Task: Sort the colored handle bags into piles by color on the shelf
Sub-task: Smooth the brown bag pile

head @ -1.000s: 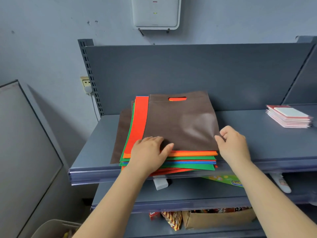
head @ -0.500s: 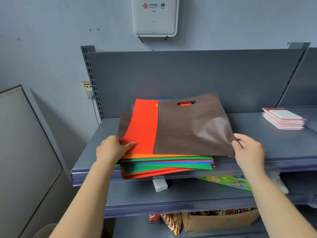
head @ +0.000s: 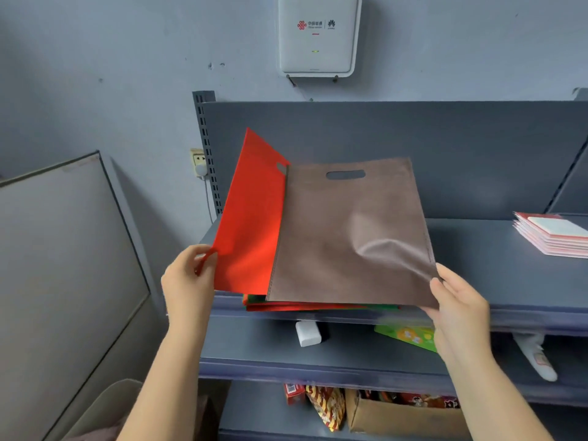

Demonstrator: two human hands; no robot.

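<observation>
A small shop or its stockroom, by the look of it: grey metal retail shelving (head: pixel 477 249) with a slotted upright (head: pixel 208 154) stands beyond the hands; snack packets (head: pixel 324 405) and a cardboard box (head: pixel 401 418) fill the tier below them; a stack of pink-edged cards (head: pixel 553 237) lies right of the right hand (head: pixel 458 300); a white router (head: pixel 319 35) hangs on the wall above

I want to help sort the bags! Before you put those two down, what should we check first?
1. Left hand pinches the flat red-orange fabric bag at its corner: ok.
2. Right hand grips the flat brown fabric bag at its lower corner: ok.
3. The two bags are different colours, one per hand: ok.
4. Bare grey metal shelf to the right for a new pile: ok.
5. Mixed stack of coloured bags lies steady: cannot tell.
</observation>
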